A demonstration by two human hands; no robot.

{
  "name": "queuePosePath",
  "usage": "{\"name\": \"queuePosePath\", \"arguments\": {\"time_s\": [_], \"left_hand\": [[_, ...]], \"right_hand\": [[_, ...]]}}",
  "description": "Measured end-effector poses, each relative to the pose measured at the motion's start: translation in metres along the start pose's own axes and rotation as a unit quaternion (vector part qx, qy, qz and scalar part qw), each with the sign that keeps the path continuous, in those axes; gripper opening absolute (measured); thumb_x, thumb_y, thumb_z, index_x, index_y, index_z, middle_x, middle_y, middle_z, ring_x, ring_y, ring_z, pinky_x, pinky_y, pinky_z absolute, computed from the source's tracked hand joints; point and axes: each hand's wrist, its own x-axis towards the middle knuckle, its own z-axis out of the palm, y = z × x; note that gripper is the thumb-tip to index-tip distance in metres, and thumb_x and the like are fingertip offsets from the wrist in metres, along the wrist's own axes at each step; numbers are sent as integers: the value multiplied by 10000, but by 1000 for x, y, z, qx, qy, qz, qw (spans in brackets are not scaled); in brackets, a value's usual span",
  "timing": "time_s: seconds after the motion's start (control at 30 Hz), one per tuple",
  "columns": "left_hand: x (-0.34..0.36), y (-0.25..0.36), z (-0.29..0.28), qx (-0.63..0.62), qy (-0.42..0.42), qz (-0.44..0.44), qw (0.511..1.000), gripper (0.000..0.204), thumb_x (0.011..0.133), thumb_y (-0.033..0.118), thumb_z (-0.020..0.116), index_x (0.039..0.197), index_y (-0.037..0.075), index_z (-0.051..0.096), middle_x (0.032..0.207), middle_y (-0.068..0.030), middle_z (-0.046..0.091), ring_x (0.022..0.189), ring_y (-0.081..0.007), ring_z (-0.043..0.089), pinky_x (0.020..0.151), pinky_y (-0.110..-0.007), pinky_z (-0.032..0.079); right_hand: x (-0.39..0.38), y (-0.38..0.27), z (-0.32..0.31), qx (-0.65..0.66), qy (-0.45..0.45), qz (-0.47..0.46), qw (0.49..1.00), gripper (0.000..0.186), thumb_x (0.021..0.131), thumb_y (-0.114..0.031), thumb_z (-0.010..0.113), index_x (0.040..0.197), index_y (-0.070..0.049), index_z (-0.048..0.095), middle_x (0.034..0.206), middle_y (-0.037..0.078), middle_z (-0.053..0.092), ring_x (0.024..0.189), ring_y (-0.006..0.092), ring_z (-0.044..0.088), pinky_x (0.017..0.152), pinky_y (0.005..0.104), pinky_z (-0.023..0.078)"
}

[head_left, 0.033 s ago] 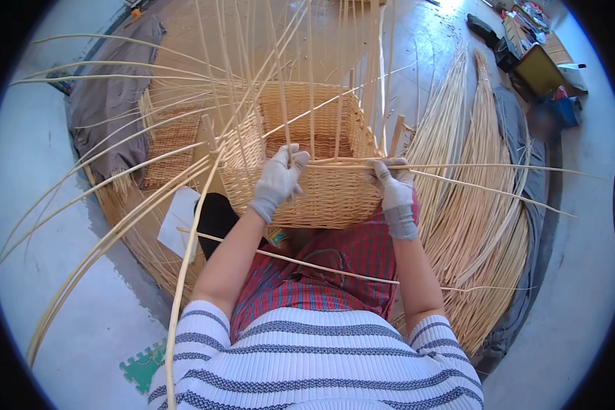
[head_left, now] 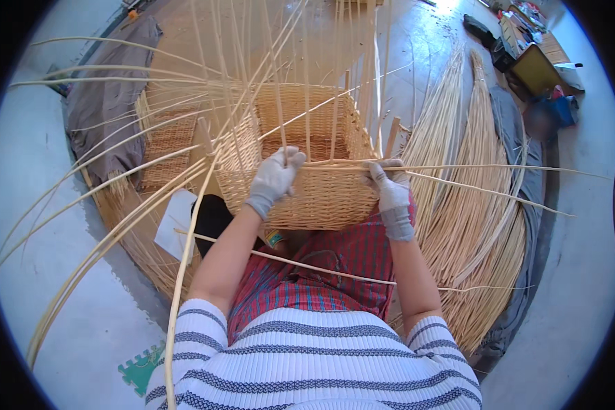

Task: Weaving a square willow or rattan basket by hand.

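A half-woven wicker basket (head_left: 314, 205) rests tilted against my lap, its upright stakes (head_left: 307, 96) standing along the rim. Gloved in pale grey, my left hand (head_left: 276, 176) pinches a stake at the near rim, left of its middle. My right hand (head_left: 391, 186), in the same kind of glove, is closed around willow rods (head_left: 485, 167) at the near right corner; their long ends stick out to the right. More long rods (head_left: 126, 238) fan out from the left corner, where a short wooden post (head_left: 205, 134) rises. The insides of both hands are hidden.
Bundles of peeled willow rods (head_left: 471, 225) lie on a grey cloth to the right. A flat woven panel (head_left: 167, 152) is on the floor at the left, near a grey cloth (head_left: 106, 102). Boxes and a bag (head_left: 562, 109) stand at the far right. One loose rod (head_left: 321, 269) crosses my lap.
The view has shifted slightly, so everything sits a little to the left. Both hands keep nearly the same places on the rim.
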Motion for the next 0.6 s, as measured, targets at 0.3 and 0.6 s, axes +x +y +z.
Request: {"name": "queuePosePath", "arguments": {"time_s": [0.3, 0.6], "left_hand": [[27, -29, -12, 64, -63, 119, 989, 313, 1066, 409, 633, 1032, 99, 645, 815, 13, 629, 691, -93, 570, 677, -292, 511], [29, -28, 8, 62, 75, 36, 995, 546, 1067, 531, 556, 1043, 16, 734, 863, -167, 730, 783, -277, 662, 785, -405, 530]], "right_hand": [[13, -14, 32, -126, 2, -174, 977, 163, 968, -24, 745, 1035, -22, 597, 1033, 125, 731, 890, 143, 710, 775, 275, 591], [129, -40, 204, -361, -111, -462, 802, 716, 945, -11, 656, 1589, -209, 414, 1402, 226, 608, 1195, 328, 672, 1026, 369, 548]]}}
